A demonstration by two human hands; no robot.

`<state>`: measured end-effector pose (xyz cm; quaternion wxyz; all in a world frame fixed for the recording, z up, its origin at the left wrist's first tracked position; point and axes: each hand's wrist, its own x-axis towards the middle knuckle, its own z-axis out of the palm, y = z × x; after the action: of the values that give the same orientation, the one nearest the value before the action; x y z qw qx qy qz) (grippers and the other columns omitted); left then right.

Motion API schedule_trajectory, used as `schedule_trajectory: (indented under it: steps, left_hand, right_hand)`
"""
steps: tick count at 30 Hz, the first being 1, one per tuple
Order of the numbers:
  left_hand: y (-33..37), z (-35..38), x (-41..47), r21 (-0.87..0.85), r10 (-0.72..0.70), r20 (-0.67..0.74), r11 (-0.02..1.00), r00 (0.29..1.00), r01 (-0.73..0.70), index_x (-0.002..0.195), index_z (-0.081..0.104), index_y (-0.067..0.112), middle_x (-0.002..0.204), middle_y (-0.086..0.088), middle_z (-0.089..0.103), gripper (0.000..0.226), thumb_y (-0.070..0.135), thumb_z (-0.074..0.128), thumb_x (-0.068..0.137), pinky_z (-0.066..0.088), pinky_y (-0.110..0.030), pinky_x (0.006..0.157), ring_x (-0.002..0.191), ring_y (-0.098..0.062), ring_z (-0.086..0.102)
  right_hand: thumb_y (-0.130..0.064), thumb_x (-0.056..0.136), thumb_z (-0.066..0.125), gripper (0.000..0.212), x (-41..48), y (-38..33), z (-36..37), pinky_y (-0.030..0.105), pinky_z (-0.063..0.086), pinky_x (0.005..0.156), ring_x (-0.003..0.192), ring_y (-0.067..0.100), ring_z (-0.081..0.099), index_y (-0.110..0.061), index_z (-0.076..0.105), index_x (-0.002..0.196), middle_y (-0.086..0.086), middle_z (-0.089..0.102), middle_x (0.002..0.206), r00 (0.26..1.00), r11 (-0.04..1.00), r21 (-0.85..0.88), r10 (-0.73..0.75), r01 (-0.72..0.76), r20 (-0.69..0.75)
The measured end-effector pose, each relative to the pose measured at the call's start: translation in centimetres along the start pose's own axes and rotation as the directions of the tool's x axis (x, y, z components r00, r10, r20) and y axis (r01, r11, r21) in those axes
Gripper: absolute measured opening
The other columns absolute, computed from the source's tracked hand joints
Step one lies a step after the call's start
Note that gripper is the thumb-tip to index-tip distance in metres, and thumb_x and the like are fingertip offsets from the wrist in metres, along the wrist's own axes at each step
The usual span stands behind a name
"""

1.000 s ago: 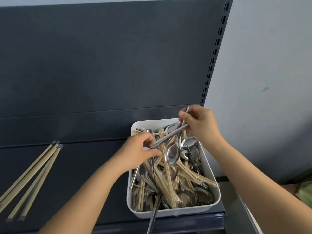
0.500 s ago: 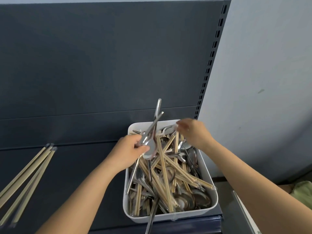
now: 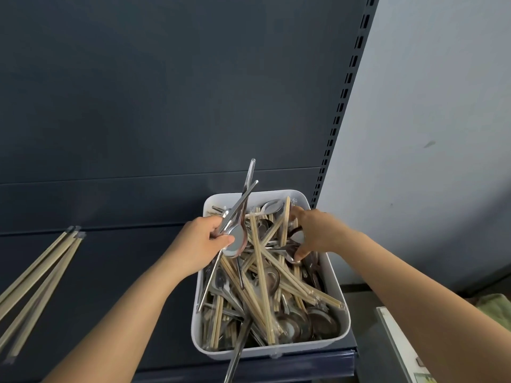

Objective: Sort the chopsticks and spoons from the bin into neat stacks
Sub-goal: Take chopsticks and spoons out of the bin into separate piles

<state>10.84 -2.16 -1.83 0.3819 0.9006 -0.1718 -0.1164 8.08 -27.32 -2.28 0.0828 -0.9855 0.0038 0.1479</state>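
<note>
Steel spoons (image 3: 235,240), a few together, sit gripped in the left hand (image 3: 199,241) over the bin's (image 3: 304,348) far left corner, handles pointing up. The right hand (image 3: 318,233) reaches into the far right corner, fingers and thumb curved about a spoon bowl (image 3: 298,237) (too blurred to tell a real grip). Wooden chopsticks (image 3: 260,272) fill the white bin at the dark shelf's (image 3: 110,258) right edge; a chopstick row (image 3: 66,243) lies at its left edge.
</note>
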Motion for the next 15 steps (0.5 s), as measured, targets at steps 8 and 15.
schedule_trajectory:
  steps: [8,15]
  left_hand:
    - [0.8,0.6,0.4,0.009,0.017,-0.012,1.0,1.0,-0.017,0.073,0.055,0.007,0.077,-0.014,0.063,0.021,0.021,0.064,0.086,0.045,-0.037,0.065,0.074,-0.034,0.059]
    - [1.6,0.5,0.0,0.008,0.007,-0.022,1.0,1.0,-0.006,0.063,0.049,0.018,0.066,-0.005,0.057,0.028,0.019,0.064,0.087,0.04,-0.03,0.059,0.059,-0.016,0.048]
  right_hand:
    - [-0.038,0.073,0.077,0.036,0.1,0.2,0.8,0.031,0.051,0.075,0.084,0.019,0.06,-0.017,0.067,0.1,0.0,0.066,0.095,1.0,0.998,0.055,0.027,-0.027,-0.008]
    - [-0.018,0.074,0.077,0.021,0.0,0.4,0.3,0.026,0.046,0.071,0.084,0.018,0.06,-0.015,0.074,0.095,0.002,0.068,0.093,0.997,0.984,0.178,0.033,-0.022,-0.063]
